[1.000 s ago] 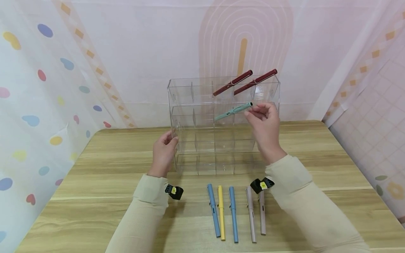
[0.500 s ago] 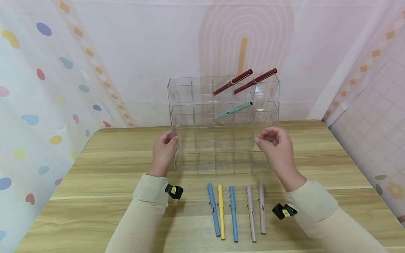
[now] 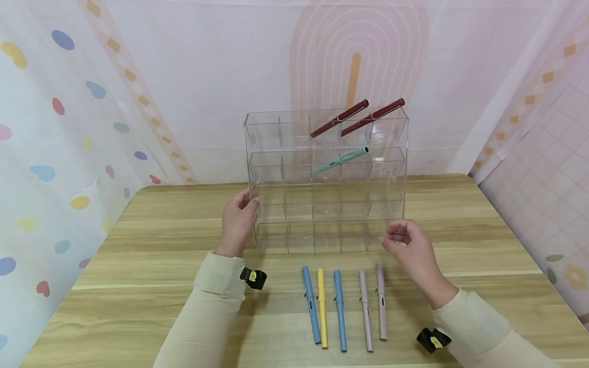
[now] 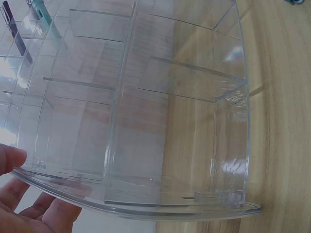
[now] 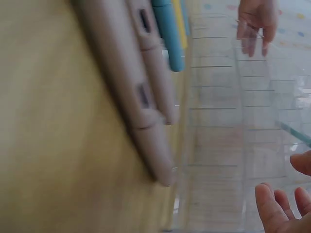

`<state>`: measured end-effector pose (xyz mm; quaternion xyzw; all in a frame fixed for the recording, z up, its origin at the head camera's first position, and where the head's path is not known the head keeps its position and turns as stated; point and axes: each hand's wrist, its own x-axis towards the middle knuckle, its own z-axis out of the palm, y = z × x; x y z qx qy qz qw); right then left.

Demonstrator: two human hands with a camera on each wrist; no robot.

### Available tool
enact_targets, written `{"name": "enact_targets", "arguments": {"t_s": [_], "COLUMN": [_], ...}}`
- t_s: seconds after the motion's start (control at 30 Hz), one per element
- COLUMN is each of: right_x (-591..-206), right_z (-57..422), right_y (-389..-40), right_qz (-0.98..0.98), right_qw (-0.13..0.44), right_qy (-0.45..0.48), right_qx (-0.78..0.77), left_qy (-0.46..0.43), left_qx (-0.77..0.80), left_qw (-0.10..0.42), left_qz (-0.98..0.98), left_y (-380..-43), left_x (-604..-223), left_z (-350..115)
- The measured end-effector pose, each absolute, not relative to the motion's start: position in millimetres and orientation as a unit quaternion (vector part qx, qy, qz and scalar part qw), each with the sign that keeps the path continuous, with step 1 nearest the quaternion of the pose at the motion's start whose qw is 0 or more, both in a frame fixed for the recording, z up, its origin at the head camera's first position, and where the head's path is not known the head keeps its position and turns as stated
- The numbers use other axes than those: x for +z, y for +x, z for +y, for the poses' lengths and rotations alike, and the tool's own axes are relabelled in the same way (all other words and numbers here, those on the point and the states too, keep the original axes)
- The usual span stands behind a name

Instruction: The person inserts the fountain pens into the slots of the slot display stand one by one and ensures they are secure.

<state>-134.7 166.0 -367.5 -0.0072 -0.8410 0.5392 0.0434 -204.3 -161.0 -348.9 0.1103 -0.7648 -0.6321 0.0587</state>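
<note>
A clear acrylic display rack [image 3: 326, 210] with several tiers of divided compartments stands on the table. My left hand [image 3: 238, 222] grips its left side panel, thumb on one face and fingers behind, as the left wrist view shows. My right hand [image 3: 411, 255] hovers by the rack's lower right corner, fingers loosely bent and holding nothing. Two dark red pens [image 3: 340, 118] lean in the top tier. One teal pen [image 3: 341, 160] slants in the tier below. Before the rack lie a blue pen [image 3: 311, 304], a yellow pen [image 3: 322, 308], another blue pen [image 3: 339, 311] and two pale mauve pens [image 3: 365, 311].
The wood-grain table [image 3: 152, 286] carries the rack and the loose pens. A patterned cloth backdrop [image 3: 207, 76] hangs behind the table and along both sides. Each wrist wears a small black camera [image 3: 253, 279].
My right hand has let go of the teal pen, which stays in the second tier. It has moved down and right, toward the mauve pens. My left hand has kept its grip.
</note>
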Motion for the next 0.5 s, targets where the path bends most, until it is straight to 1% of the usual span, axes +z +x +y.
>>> {"name": "enact_targets", "arguments": {"t_s": [0.23,0.37,0.5], "right_x": [-382,-390,-396], "right_z": [173,175,175], "right_y": [-127,-126,-125], "right_qz": [-0.865,-0.884,-0.891], "right_qw": [-0.028,-0.056,-0.082], "right_qy": [0.000,0.014,0.009], "right_qx": [0.500,0.464,0.446], "left_qy": [0.105,0.105,0.104], "left_qx": [-0.632,-0.635,-0.636], "left_qw": [0.069,0.068,0.066], "left_qz": [-0.765,-0.763,-0.762], "left_y": [-203,-203,-203], "left_x": [-348,-348,-348], "left_z": [-161,-161,-162]}}
